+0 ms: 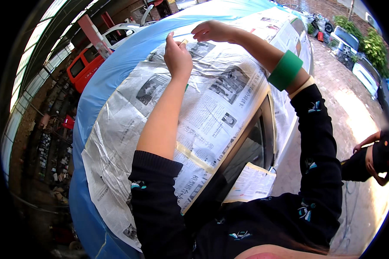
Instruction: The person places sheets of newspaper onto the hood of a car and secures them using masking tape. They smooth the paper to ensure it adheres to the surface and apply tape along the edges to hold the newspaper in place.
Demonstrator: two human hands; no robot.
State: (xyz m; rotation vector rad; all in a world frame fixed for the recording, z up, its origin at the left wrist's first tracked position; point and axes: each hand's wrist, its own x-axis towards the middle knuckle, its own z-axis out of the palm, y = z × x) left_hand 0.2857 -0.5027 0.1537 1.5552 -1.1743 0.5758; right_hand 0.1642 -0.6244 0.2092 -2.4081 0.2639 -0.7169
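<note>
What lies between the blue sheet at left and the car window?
Head view: newspaper, with a pale tape strip on it, then the window frame. The left forearm passes over the newspaper.

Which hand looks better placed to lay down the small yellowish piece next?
Left, probably: the left hand seems to pinch the yellowish piece over the newspaper, while the right hand looks apart from it.

Blk txt on newspaper (pixel 203 129); wht chars on red veh. (pixel 82 71)

Bystander (pixel 369 160) cut off rightward, fine newsprint (pixel 199 129) illegible
</note>
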